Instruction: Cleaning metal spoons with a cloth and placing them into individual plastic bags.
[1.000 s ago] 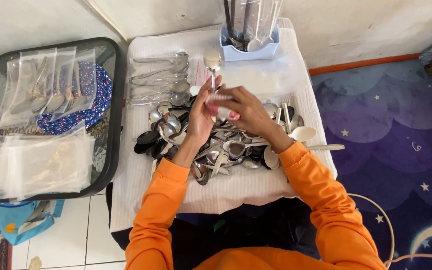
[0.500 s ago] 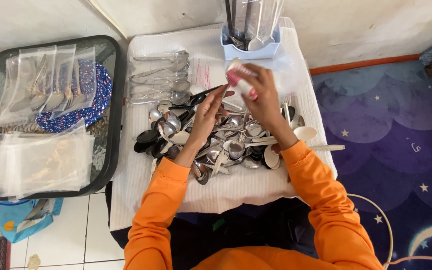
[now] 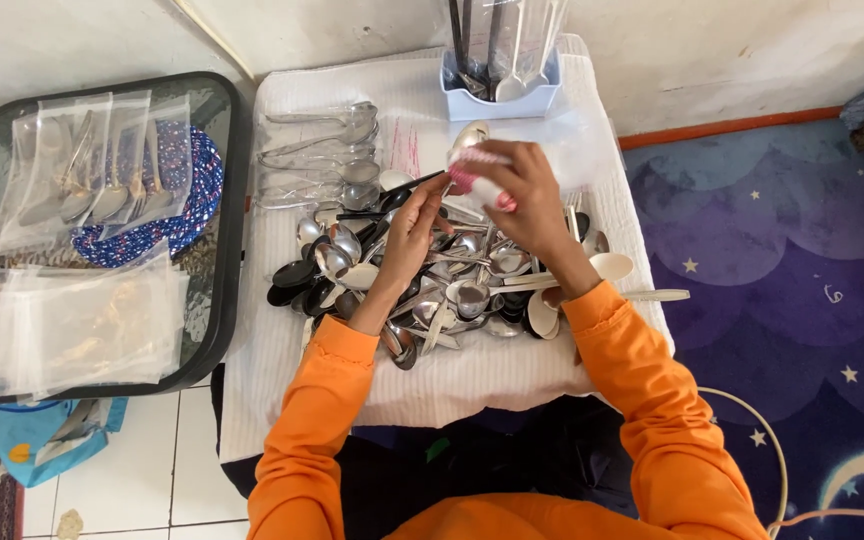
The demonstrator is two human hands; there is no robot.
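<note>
Roughly partway: right hand [image 3: 527, 195] is pinching a spoon [image 3: 469, 138] with a small pink-marked clear sleeve [image 3: 472, 178] above the pile; left hand [image 3: 414, 225] is closing its grip on a dark-handled spoon [image 3: 392, 195]. Several bagged spoons [image 3: 92, 170] are already lying on the side tray [image 3: 227, 150], with empty bags [image 3: 72, 325] stacked below. A big loose spoon pile [image 3: 452, 290] is still waiting on the bench [image 3: 452, 380].

Right hand [image 3: 522, 195] hides wrapped spoon [image 3: 470, 135] handle.
</note>
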